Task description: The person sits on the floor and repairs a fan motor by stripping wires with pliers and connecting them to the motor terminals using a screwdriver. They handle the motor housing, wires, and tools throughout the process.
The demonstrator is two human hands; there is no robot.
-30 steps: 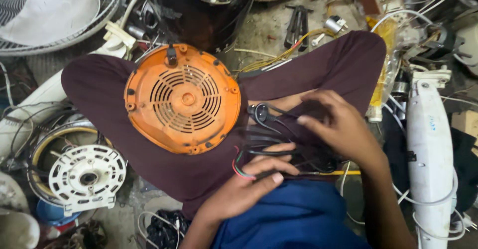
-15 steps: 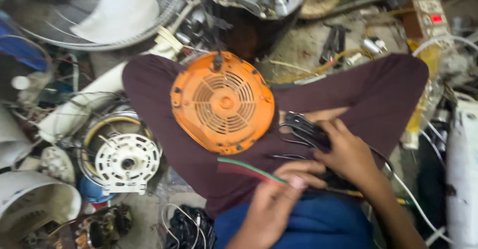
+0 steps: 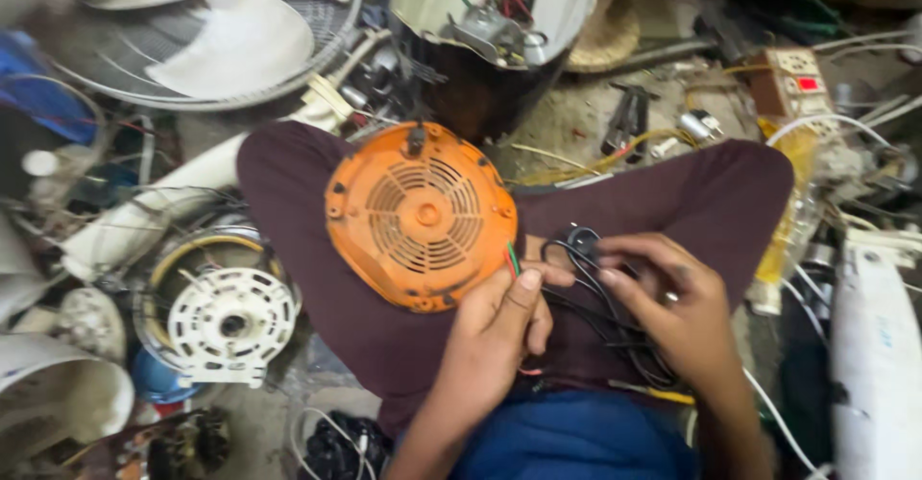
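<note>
The left hand point(image 3: 499, 312) pinches thin red and green wires point(image 3: 514, 259) at the edge of the orange cover point(image 3: 420, 215) — the cover lies vent-side up on the person's lap. Just beside it, the right hand point(image 3: 672, 307) grips a bundle of black cable point(image 3: 600, 298), fingers curled around the loops. Beyond the knees stand a dark motor housing point(image 3: 480, 77) and a white fan blade point(image 3: 221, 38); a white round part point(image 3: 226, 322) lies to the left.
</note>
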